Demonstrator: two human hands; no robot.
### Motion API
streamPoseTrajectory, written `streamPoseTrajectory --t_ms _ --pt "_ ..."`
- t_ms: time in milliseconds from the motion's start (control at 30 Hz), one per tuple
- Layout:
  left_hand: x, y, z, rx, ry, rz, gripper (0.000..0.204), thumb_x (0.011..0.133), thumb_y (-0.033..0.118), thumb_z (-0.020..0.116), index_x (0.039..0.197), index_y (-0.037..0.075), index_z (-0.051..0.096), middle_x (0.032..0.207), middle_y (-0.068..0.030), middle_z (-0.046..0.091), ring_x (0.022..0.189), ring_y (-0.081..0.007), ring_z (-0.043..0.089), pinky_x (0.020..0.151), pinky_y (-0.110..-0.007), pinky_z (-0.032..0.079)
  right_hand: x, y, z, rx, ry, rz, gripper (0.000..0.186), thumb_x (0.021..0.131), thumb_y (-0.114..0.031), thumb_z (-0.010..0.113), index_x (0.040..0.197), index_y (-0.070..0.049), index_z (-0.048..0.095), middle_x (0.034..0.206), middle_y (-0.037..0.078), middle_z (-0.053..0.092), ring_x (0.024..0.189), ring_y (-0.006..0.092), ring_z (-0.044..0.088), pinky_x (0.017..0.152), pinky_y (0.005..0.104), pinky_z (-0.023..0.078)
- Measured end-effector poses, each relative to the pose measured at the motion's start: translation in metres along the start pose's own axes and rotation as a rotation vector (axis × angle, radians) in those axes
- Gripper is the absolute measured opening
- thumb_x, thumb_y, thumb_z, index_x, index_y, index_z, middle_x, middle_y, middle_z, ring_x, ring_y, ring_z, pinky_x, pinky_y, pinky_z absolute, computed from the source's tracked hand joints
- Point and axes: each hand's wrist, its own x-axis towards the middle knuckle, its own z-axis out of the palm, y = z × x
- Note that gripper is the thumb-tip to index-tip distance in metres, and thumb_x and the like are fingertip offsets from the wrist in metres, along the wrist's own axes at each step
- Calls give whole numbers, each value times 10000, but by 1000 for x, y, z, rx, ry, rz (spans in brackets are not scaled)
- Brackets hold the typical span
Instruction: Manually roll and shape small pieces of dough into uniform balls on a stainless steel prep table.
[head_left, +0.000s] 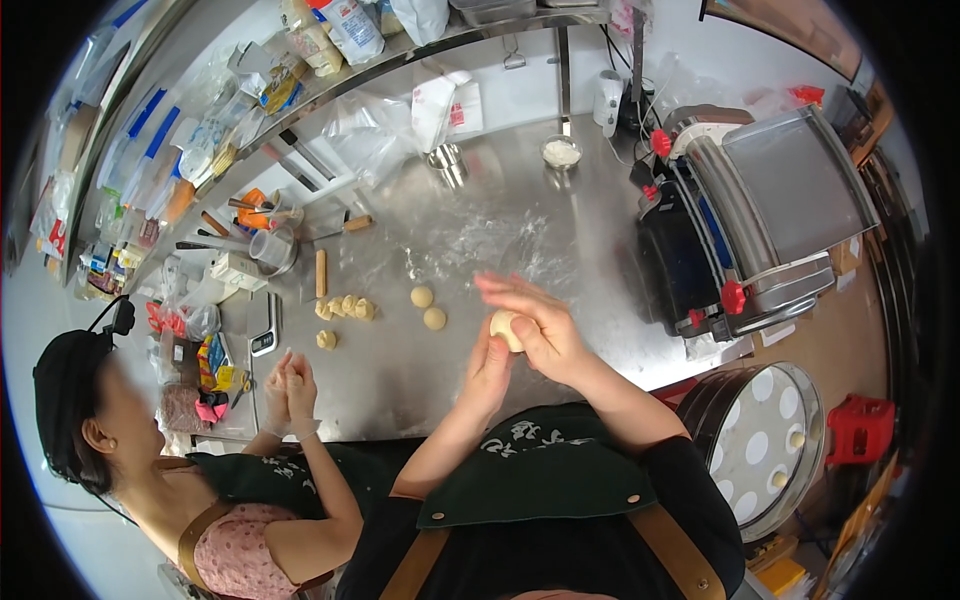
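Observation:
Above the near part of the steel table, a smooth pale dough ball (506, 329) is between my two hands. My left hand (487, 366) holds it from the lower left, fingers partly hidden behind it. My right hand (551, 343) wraps it from the right, thumb against it and fingers reaching over the top. On the table to the left, two round dough balls (422, 297) lie close together. Farther left sit a row of rough dough pieces (350, 307) and one separate dough piece (326, 340).
A co-worker (270, 480) stands at my left, hands pressed together. A rolling pin (321, 273), kitchen scale (265, 325) and flour bowl (561, 153) are on the table. A dough roller machine (715, 215) stands at right, above a round steamer tray (808, 400) with paper discs.

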Motion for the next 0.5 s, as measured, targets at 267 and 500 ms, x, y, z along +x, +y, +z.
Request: streamPoseTrajectory --t_ms 267,500 --pt "7 10 -14 -411 -410 -263 747 900 647 280 1260 5 410 1077 -98 538 895 -176 557 751 -317 454 -5 8 -14 -123 -82 -114 449 887 -285 559 1230 4 535 1293 186 532 1161 315 544 1041 505 323" --pt "4 4 -7 -142 -102 -158 756 900 662 242 1232 12 440 1028 -91 554 863 -184 564 709 -335 470 1 -10 0 -7 144 18 377 880 -278 566 1154 -21 592 1228 177 582 1025 304 628 1041 509 323"
